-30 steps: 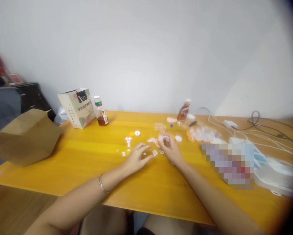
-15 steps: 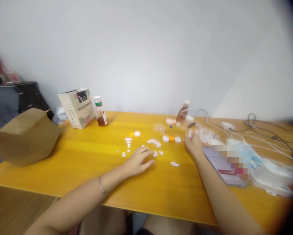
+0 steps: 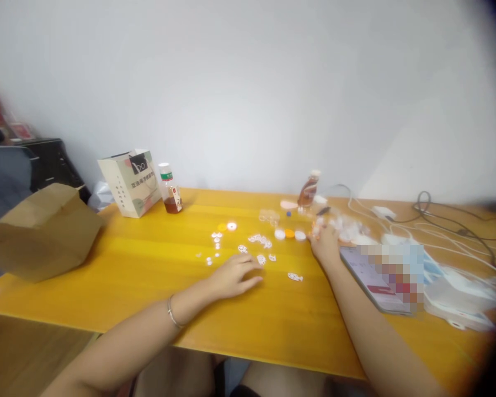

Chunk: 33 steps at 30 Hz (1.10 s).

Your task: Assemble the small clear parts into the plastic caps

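My left hand (image 3: 237, 277) rests low over the middle of the table with thumb and fingers apart, holding nothing that I can see. Just beyond its fingertips lie a small white cut-out piece with holes (image 3: 261, 259) and another such piece (image 3: 242, 249). A fish-shaped white piece (image 3: 295, 277) lies to its right. My right hand (image 3: 325, 247) reaches to the crumpled clear plastic bags (image 3: 349, 227); its fingers are blurred, and whether they grip anything is unclear. Close to its left side is a row of round caps, with a white one (image 3: 299, 236) and an orange one (image 3: 289, 234).
A phone (image 3: 372, 281) lies right of my right forearm, near white cables (image 3: 450, 234). At the back stand a brown drink bottle (image 3: 308, 190), a green-labelled bottle (image 3: 172, 193) and a paper gift bag (image 3: 138, 184). A brown paper bag (image 3: 44, 231) is at left.
My left hand has drawn slightly down, uncovering more of the white pieces beyond its fingers. My right hand has shifted slightly left at the plastic bags.
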Each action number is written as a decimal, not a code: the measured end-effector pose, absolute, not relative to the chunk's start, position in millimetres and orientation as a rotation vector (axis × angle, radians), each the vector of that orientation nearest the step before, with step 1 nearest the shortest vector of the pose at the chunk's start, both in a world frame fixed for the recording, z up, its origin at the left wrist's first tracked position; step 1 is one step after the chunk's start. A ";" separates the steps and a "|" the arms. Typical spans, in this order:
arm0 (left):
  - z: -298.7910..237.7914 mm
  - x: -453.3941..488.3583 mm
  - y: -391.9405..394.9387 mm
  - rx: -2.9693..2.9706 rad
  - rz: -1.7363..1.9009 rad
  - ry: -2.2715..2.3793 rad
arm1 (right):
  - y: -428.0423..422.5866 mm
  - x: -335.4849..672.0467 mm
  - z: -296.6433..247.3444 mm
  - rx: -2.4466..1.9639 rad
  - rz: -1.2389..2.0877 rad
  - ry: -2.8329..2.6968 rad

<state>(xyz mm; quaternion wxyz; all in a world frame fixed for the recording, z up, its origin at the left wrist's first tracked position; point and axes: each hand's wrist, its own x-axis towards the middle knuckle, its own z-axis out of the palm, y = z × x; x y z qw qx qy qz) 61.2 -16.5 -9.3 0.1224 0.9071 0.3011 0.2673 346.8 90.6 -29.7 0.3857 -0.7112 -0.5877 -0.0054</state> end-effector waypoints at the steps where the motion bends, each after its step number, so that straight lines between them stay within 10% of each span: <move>1: -9.4 61.3 -16.2 2.661 0.761 0.866 | 90.9 346.2 -29.4 -1.819 -0.012 -1.475; 33: -14.9 -16.5 56.1 2.428 0.512 1.908 | 79.1 304.3 -32.6 -1.381 0.060 -1.898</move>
